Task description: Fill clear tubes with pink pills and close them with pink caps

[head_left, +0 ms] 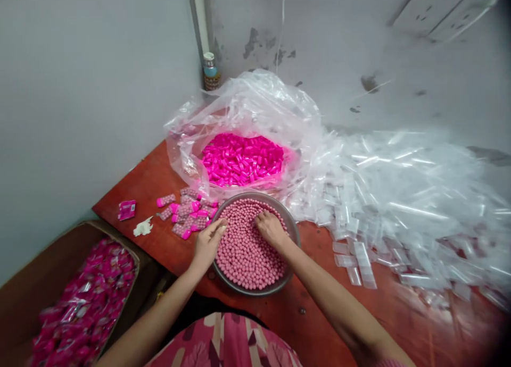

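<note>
A round dark bowl [296, 234] full of small pink beads [249, 260] stands on the table before me. My left hand [208, 243] is at the bowl's left rim, thumb and fingers pressed together; whatever they pinch is too small to make out. Inside the bowl, my right hand [271, 228] is curled down against the beads, its fingertips partly hidden. Left of the bowl lie several clear tubes [186, 208] filled with beads and closed with bright pink caps. Behind it, an open plastic bag [259, 98] holds a heap of loose pink caps [243, 159].
Empty clear tubes [363, 266] spread in a large pile over the right of the red table [319, 298]. A box [136, 271] of pink packets [88, 298] stands low at the left. One pink packet [126, 210] lies near the table's left edge. A bottle [211, 72] stands in the corner.
</note>
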A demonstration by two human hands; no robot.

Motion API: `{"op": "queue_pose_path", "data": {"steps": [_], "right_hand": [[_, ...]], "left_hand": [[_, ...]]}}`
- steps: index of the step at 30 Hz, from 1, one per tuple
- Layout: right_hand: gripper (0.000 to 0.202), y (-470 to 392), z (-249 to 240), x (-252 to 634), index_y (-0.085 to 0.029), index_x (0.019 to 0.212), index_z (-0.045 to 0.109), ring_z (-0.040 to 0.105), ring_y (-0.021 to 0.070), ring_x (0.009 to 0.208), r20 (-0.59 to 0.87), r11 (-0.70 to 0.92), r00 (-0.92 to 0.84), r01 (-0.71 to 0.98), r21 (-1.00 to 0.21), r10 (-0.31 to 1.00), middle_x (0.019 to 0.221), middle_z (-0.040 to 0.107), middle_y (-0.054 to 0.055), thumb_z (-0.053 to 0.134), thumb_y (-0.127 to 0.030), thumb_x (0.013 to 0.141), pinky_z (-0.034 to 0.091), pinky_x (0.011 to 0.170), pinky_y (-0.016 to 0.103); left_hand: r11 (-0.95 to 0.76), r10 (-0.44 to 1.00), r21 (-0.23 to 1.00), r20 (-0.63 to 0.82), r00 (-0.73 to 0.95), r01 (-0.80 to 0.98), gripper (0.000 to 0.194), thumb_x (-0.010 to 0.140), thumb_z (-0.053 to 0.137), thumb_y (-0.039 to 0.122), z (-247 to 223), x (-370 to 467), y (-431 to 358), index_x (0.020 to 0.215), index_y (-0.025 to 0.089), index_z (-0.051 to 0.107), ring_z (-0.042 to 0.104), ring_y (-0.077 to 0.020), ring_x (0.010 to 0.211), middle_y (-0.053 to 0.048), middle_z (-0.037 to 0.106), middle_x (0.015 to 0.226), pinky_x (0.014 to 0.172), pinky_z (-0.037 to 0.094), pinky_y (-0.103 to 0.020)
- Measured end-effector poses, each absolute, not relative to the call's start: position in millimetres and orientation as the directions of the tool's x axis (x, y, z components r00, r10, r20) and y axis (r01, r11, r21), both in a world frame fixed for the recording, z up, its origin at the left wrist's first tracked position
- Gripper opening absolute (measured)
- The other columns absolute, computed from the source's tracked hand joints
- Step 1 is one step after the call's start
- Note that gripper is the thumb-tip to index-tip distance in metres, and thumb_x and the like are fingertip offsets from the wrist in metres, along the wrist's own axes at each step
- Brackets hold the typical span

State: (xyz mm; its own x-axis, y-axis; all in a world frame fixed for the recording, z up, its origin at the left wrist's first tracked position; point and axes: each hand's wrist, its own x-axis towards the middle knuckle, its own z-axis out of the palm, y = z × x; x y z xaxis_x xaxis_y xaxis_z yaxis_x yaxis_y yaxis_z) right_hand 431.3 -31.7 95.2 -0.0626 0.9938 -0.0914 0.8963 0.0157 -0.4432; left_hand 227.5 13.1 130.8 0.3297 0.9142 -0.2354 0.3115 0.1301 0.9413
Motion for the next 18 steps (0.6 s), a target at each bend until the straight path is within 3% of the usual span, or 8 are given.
{"op": "queue_pose_path", "data": {"steps": [4,7,12,16,18], "right_hand": [[0.016,-20.1,66.6,398.1,-0.015,0.069,0.058,0.054,0.0180,0.075,-0.106,0.037,-0.119,0.819,-0.573,0.987,0.074,0.061,0.007,0.047,-0.003,0.069,0.041,0.069,0.027],[0.020,-24.7,60.5,386.7,-0.015,0.079,0.057,0.055,0.0151,0.073,-0.109,-0.021,-0.071,0.738,-0.675,0.991,0.077,0.061,0.004,0.043,-0.003,0.070,0.043,0.066,0.025],[0.015,-38.7,76.1,384.6,-0.015,0.092,0.049,0.057,0.0123,0.070,-0.100,-0.080,-0.004,0.567,-0.820,0.995,0.082,0.060,0.001,0.044,-0.021,0.079,0.046,0.061,0.023],[0.020,-50.2,97.0,387.8,-0.017,0.091,0.048,0.057,0.0137,0.075,-0.116,-0.129,0.068,0.245,-0.961,0.991,0.084,0.058,0.001,0.053,-0.029,0.076,0.047,0.067,0.026],[0.027,-54.5,108.7,394.8,-0.018,0.098,0.048,0.057,0.0141,0.077,-0.125,-0.142,0.087,0.233,-0.962,0.988,0.089,0.058,0.002,0.057,-0.030,0.074,0.047,0.070,0.028]], "left_hand": [[0.124,0.923,0.941,-0.226,0.313,0.314,0.033,0.077,0.050,0.031,128.3,215.7,14.7,0.106,0.017,0.059,0.058,-0.0193,0.097,-0.008,0.063,0.105,0.089,0.043,-0.036],[0.094,0.923,0.938,-0.208,0.325,0.333,0.034,0.077,0.050,0.029,122.9,213.0,15.2,0.108,0.018,0.057,0.057,-0.0188,0.098,-0.007,0.063,0.106,0.090,0.042,-0.036],[0.069,0.874,0.931,-0.229,0.428,0.358,0.037,0.074,0.055,0.025,114.0,224.6,12.5,0.110,0.018,0.056,0.058,-0.0197,0.096,-0.008,0.062,0.108,0.086,0.044,-0.035],[0.056,0.842,0.923,-0.248,0.479,0.380,0.031,0.074,0.054,0.028,114.6,241.5,7.7,0.102,0.016,0.061,0.060,-0.0200,0.089,-0.008,0.065,0.099,0.081,0.045,-0.034],[0.056,0.836,0.926,-0.247,0.490,0.373,0.030,0.075,0.052,0.029,117.3,247.0,6.3,0.100,0.015,0.061,0.060,-0.0199,0.087,-0.007,0.066,0.096,0.079,0.045,-0.033]]}}
